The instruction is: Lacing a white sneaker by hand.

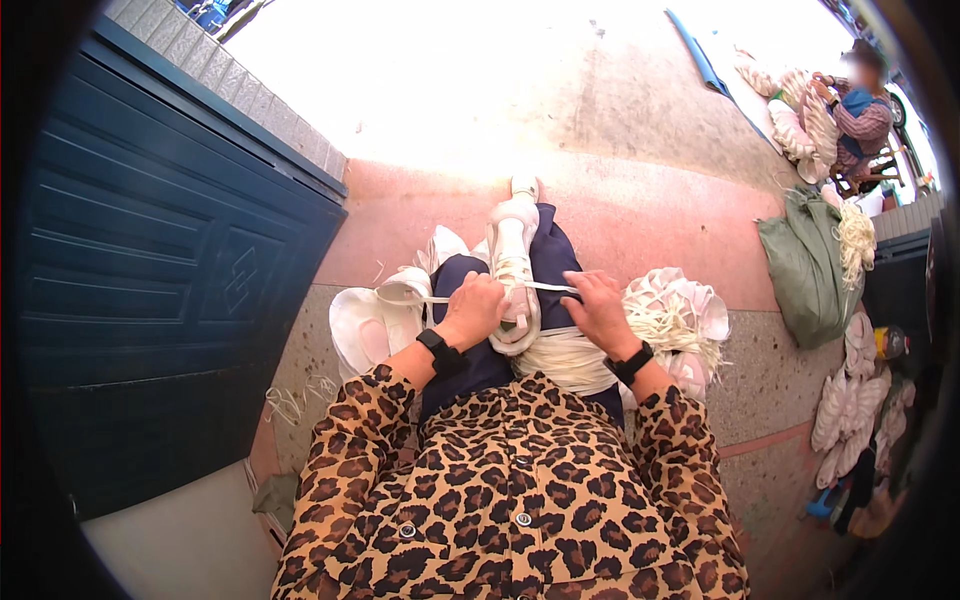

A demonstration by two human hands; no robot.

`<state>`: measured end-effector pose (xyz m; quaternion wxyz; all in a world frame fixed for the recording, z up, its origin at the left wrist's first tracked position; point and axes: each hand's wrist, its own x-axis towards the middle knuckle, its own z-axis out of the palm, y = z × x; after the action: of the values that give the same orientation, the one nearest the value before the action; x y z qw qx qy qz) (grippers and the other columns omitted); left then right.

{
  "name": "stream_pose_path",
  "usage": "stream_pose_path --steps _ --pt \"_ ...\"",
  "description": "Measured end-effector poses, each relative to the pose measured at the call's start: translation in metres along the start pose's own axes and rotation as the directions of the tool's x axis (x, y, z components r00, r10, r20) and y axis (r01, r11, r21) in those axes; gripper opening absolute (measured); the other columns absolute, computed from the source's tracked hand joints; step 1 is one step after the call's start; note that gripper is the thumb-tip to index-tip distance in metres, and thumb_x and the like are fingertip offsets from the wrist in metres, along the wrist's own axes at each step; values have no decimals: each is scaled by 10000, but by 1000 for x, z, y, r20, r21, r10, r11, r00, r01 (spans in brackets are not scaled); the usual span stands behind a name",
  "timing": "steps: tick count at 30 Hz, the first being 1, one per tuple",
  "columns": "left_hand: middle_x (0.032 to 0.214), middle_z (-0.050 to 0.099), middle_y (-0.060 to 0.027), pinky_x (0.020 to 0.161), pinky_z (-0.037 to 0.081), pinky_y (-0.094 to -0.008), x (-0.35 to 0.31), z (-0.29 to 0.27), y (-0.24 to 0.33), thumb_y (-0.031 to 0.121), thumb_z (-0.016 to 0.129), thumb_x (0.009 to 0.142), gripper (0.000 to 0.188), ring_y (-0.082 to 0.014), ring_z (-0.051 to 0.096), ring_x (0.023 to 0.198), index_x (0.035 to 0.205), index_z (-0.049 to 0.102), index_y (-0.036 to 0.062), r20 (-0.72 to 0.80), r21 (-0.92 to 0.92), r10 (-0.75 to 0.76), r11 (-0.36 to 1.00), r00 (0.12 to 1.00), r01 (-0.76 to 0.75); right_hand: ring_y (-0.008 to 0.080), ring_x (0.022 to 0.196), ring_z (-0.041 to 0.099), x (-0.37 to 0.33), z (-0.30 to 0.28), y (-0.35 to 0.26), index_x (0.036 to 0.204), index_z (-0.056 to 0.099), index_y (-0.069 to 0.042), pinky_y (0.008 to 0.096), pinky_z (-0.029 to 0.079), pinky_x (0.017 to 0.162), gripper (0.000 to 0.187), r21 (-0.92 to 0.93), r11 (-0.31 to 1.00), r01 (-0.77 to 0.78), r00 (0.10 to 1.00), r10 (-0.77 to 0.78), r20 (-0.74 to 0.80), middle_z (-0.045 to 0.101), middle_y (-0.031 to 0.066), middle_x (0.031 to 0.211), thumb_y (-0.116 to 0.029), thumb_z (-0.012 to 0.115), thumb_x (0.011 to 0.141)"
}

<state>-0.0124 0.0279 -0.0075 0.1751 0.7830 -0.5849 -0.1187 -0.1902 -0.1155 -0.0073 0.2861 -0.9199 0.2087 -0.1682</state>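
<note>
Sitting with legs stretched out on a pink and speckled floor (640, 215), the person works on a white shoe sole (512, 262) propped along the lap, toe pointing away. The left hand (472, 308) is closed in a fist, fingers curled round a white strap or cord (420, 297) that runs leftward from the sole; the right hand (598, 308) lies flatter, fingers pressed together on the same band (550, 287) where it leaves the sole's right side. Judging by this, the band is being pulled tight across the sole, so this piece looks part-way bound, not finished. A pile of white soles (372, 325) lies just left of the legs and another heap with pale fibre strands (678, 318) just right, but which are done cannot be told. Far right, another seated person (862, 112) handles similar white pieces, beside a green sack (805, 265).
</note>
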Motion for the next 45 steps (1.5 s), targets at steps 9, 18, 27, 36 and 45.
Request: stream_pose_path --steps 9,18,27,36,45 --pt "591 525 7 383 321 -186 -34 -70 -75 148 583 785 151 -51 468 455 854 572 15 588 -507 -429 465 686 726 54 518 457 6 -46 15 1044 554 -9 197 373 425 275 634 514 -578 813 293 503 488 -39 614 -168 592 822" --pt "947 583 -107 506 433 -233 -51 -116 -95 206 558 852 369 -148 582 687 1194 493 85 387 -919 -72 -116 919 377 26 447 427 -22 -93 12 1165 453 16 138 305 340 401 479 224 -849 528 411 743 535 -7 681 -148 593 826" --pt "795 537 -30 553 411 -206 -58 -206 -157 226 472 906 205 -134 509 789 972 549 47 -38 -941 -469 -280 883 -190 11 425 335 -65 -161 72 1036 546 -18 149 264 347 190 916 -37 -400 814 445 373 491 -34 609 -100 512 868" --pt "614 412 39 368 272 -158 -48 -184 -122 186 519 881 193 -22 356 480 967 563 18 -17 -940 -735 243 678 239 64 638 563 -72 -175 102 1081 516 -44 177 411 459 257 630 448 -634 428 882 -197 612 38 848 -185 537 868" --pt "693 576 -52 342 377 -206 -35 -27 -14 182 491 861 225 -92 530 441 892 571 -27 443 -656 -428 443 788 610 100 607 478 -76 -146 127 987 518 -59 212 422 609 127 993 -12 115 647 760 -66 505 10 743 -141 463 906"
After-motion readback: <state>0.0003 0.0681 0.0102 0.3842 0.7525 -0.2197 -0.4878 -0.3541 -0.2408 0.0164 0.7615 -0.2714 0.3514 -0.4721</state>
